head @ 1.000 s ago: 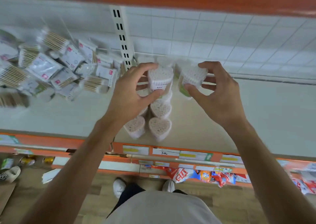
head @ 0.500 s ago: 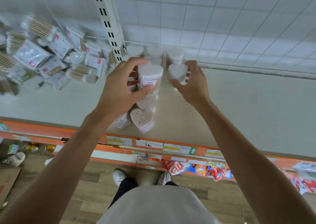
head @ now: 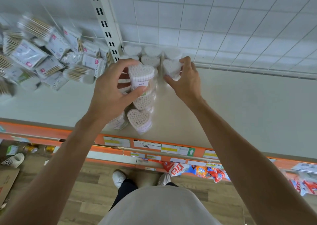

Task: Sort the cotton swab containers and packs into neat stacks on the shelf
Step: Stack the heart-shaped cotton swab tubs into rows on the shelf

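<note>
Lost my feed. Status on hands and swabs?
Left hand grips heart tub, right hand grips another by the back row. Packs heaped left, unsorted. Nothing in the way.

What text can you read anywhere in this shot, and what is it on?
"3元" or similar, handwritten: white price tag on the shelf edge.
White up arrow: green tag.
Large white character, not sure which: red snack bag.
Label on the heart container in the left hand: blurred.
Swab packs: unreadable.

Snack packets (head: 202, 170) lay on a lower shelf; a slipper (head: 14, 160) and cardboard (head: 6, 181) sat on the floor.
</note>
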Available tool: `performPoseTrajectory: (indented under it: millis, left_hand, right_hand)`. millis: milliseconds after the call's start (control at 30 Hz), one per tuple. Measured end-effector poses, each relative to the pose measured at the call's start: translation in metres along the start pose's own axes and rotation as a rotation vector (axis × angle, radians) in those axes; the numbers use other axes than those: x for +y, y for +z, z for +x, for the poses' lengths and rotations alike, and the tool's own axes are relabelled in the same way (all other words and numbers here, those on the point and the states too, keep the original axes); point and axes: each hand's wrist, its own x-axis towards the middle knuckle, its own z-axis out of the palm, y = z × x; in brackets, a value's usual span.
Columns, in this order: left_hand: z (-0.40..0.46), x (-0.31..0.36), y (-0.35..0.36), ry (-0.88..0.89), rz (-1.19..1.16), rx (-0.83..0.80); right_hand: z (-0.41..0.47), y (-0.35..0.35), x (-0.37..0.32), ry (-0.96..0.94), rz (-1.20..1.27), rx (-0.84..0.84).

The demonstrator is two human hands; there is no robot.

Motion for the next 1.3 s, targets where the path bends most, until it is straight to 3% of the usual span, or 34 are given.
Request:
performPoseTrajectory:
  millis: [467, 633, 900, 1067, 1300]
  left_hand:
    - [-0.011, -0.002, -0.018, -0.033, -0.031, 0.051]
    - [-0.013, 0.001, -0.022, -0.008, -0.016, 0.039]
    - [-0.033, 0.008, -0.016, 0.194, 0.152, -0.016]
    - [-0.03, 0.025, 0.018, 0.291, 0.194, -0.054]
    - [-0.024, 0.033, 0.035, 0.27, 0.148, -0.095]
  right_hand:
    - [0.006, 0.009, 0.001, 0.022, 0.009, 0.034]
    - [-0.003, -0.012, -0.012, 0.044, -0.043, -0.073]
    - [-0.106, -0.089, -0.072, -0.062, 0.211, -0.233]
    - [-0.118, -0.084, -0.087, -0.078, 0.215, -0.137]
    - [-0.117, -0.099, -0.079, -0.023, 0.201, -0.05]
